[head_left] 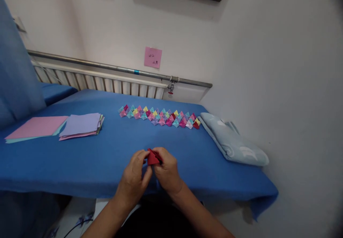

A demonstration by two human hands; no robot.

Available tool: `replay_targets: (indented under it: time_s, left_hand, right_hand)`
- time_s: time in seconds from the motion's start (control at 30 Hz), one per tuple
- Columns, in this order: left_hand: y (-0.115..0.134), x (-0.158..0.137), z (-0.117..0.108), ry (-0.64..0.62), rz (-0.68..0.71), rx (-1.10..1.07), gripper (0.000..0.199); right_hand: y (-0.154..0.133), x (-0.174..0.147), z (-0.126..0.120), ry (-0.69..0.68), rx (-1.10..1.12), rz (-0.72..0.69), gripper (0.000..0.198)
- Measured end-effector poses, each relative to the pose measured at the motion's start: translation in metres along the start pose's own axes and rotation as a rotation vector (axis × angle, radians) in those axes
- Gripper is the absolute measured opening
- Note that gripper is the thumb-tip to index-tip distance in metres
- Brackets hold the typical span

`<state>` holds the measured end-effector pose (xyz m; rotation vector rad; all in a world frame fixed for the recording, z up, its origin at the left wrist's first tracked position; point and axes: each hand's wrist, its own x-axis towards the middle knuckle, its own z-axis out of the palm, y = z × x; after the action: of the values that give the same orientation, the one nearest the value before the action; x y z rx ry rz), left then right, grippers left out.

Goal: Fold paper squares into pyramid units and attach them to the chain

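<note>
Between my two hands, just above the near part of the blue-covered table, is a small piece of folded red paper point(153, 158). My left hand point(133, 175) pinches its left side with thumb and fingertips. From the right, my right hand point(167, 170) grips it with bent fingers, which hide part of the paper. Farther back lie rows of small folded paper pieces point(161, 121) in pink, purple, teal, yellow and red, set close together.
To the left sit a stack of purple and other coloured paper squares point(80, 125) and larger pink sheets point(37, 127). A folded light-blue blanket point(233, 139) rests at the right end of the blue cloth point(80, 163). Behind run a radiator point(107, 84) and a metal pipe point(107, 67).
</note>
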<state>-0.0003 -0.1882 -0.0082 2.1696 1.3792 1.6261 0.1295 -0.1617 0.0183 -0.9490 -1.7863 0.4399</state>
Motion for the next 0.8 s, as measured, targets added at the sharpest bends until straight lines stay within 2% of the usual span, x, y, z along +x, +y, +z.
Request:
replay_targets:
  time_s: [0.13,0.27,0.37,0.57,0.7,0.8]
  left_hand:
    - [0.001,0.0,0.004,0.075,-0.087,-0.011,0.029]
    - [0.004,0.002,0.002,0.094,-0.248,-0.096,0.025]
    - [0.007,0.003,0.0,0.09,-0.352,-0.174,0.022]
    - [0.01,0.006,-0.002,0.091,-0.475,-0.328,0.014]
    - [0.009,0.007,-0.003,0.09,-0.469,-0.404,0.01]
    - [0.01,0.01,-0.007,0.035,-0.528,-0.482,0.011]
  right_hand:
    - [0.001,-0.001,0.003,-0.016,-0.016,-0.03,0.018]
    - [0.006,-0.006,0.006,0.059,-0.025,-0.025,0.031]
    - [0.009,-0.01,0.006,0.098,0.006,-0.057,0.029]
    - [0.009,-0.011,-0.001,0.021,0.076,-0.205,0.024]
    - [0.01,-0.011,0.001,0.022,0.136,-0.16,0.021]
    - [0.013,-0.015,0.006,0.042,0.246,-0.026,0.019]
